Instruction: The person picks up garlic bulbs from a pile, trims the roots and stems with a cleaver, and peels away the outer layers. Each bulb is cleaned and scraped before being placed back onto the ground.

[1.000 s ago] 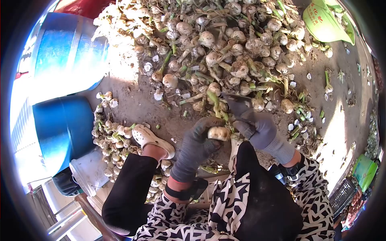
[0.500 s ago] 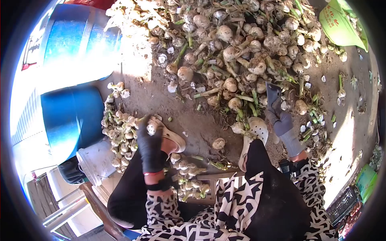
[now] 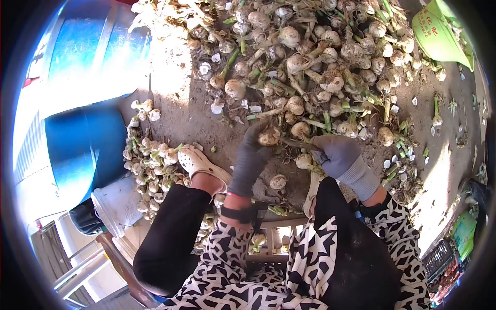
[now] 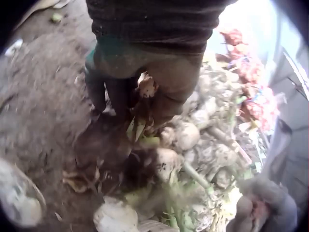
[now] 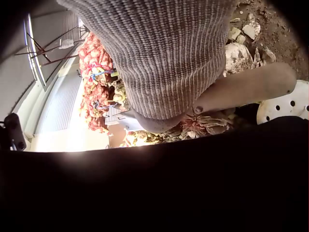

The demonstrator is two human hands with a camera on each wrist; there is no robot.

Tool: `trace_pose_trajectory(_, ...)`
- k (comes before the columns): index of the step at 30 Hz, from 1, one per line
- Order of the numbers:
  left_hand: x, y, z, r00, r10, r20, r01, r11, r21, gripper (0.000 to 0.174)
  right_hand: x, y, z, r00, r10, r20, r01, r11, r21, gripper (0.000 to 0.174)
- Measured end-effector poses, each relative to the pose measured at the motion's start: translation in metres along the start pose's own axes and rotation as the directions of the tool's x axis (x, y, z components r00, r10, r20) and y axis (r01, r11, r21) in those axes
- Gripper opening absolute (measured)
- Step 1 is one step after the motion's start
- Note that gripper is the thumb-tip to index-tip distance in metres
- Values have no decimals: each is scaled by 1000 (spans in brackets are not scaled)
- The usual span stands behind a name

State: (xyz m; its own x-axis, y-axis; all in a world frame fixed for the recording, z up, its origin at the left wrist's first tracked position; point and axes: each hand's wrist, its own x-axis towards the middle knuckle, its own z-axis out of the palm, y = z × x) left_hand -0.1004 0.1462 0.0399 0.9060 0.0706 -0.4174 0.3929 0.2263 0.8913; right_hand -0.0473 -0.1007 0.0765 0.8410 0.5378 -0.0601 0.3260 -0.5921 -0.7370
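Note:
In the head view my gloved left hand (image 3: 251, 163) grips a soil-stained garlic bulb (image 3: 269, 136) at the near edge of the garlic heap (image 3: 310, 62). The left wrist view has the gloved fingers (image 4: 176, 92) bent downward, with a pale bit of bulb showing between them. My gloved right hand (image 3: 338, 155) holds a knife (image 3: 299, 144), its blade pointing left toward that bulb. A wooden knife handle (image 5: 251, 87) sticks out past the cuff in the right wrist view. Another garlic bulb (image 3: 278, 182) lies on the ground between the shoes.
Trimmed garlic bulbs (image 3: 152, 175) lie piled beside the left shoe (image 3: 199, 163). Blue barrels (image 3: 85, 155) and a white bucket (image 3: 118, 204) stand at the left. A green bag (image 3: 439, 36) is at the far right; a black crate (image 3: 439, 258) sits lower down.
The left hand held a bulb near the knife, swung left over the trimmed pile, and is now back at the heap gripping a bulb. The knife moved right, then back left.

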Motion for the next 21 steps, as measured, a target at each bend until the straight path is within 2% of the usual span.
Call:
trace_pose_trajectory(1,-8,12,4,998,18,59,-18,1000,13,69,9,-8,-7,988,-149,45,156,967,-202,18)
trace_pose_trajectory(2,-15,22,9,987,148,68,-157,972,172,72,15,-15,-10,960,-279,-3,262,905,-336,22)
trace_pose_trajectory(3,-19,37,18,984,162,72,-173,970,172,72,19,-20,-13,958,-287,-11,266,900,-345,22)
trace_pose_trajectory(5,-29,67,39,948,305,89,-317,884,343,70,22,-27,-17,920,-392,-21,324,787,-526,21)
trace_pose_trajectory(6,-35,83,48,946,310,91,-322,883,342,70,22,-35,-28,912,-409,-31,336,789,-515,21)
trace_pose_trajectory(7,-40,98,56,990,120,72,-130,979,156,71,21,-39,-35,911,-411,-33,336,787,-518,21)
trace_pose_trajectory(8,-44,104,58,993,-77,92,81,996,-36,74,19,-41,-41,902,-427,-68,334,789,-516,22)
trace_pose_trajectory(9,-45,94,49,992,-79,97,83,996,-37,74,17,-42,-43,893,-438,-103,330,793,-513,23)
trace_pose_trajectory(10,-44,74,33,959,124,256,-209,918,338,74,14,-40,-42,897,-431,-102,323,794,-514,23)
trace_pose_trajectory(11,-40,77,36,852,236,467,-499,633,592,75,10,-39,-41,900,-420,-116,317,814,-487,30)
trace_pose_trajectory(12,-41,78,43,852,231,470,-497,639,588,75,7,-38,-40,904,-409,-129,311,833,-457,37)
trace_pose_trajectory(14,-44,86,66,969,122,213,-211,856,471,66,3,-36,-42,917,-385,-101,295,826,-480,38)
trace_pose_trajectory(15,-43,87,69,969,116,218,-208,859,469,66,1,-35,-43,926,-370,-77,285,817,-502,39)
trace_pose_trajectory(17,-42,86,75,988,18,154,-38,991,131,73,1,-36,-50,929,-366,-57,292,819,-494,38)
trace_pose_trajectory(21,-44,88,82,987,-57,151,38,992,121,76,-4,-24,-45,933,-357,-48,299,841,-451,38)
